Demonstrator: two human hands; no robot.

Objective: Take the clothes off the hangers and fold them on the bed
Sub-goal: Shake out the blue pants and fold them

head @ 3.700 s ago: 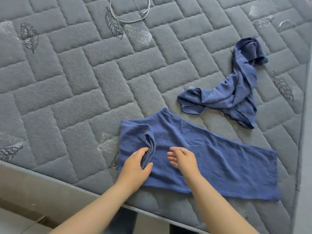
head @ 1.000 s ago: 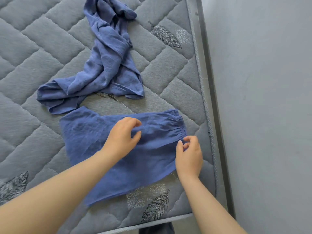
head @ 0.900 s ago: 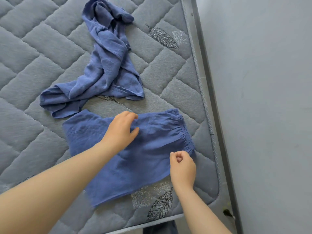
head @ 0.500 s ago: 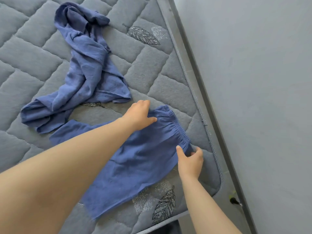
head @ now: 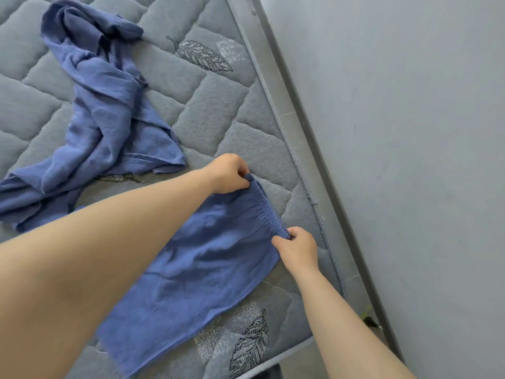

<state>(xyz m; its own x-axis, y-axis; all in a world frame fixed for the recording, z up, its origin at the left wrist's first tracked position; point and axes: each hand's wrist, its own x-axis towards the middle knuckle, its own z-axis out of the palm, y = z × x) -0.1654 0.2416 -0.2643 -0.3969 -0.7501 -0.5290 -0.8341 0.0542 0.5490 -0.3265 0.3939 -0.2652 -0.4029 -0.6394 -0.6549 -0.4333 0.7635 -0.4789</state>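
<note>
Change: waistband (head: pixel 266 207) of blue trousers (head: pixel 202 258) now pinched at both ends; half a sec ago only touched.
L hand (head: pixel 229 175): far end pinched.
R hand (head: pixel 297 246): near end pinched.
Where: flat on bed (head: pixel 218 110), by crumpled blue top (head: pixel 106 110).
Meaning: next fold judged set up.

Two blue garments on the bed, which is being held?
The flat pants, waistband pinched by left hand and right hand; the crumpled garment lies untouched.

Person, two arms | left hand (head: pixel 228 173): bare | left forearm (head: pixel 109 242): bare, unsleeved along its whole visible length | right hand (head: pixel 299 248): bare | right forearm (head: pixel 341 318): bare, unsleeved likewise
</note>
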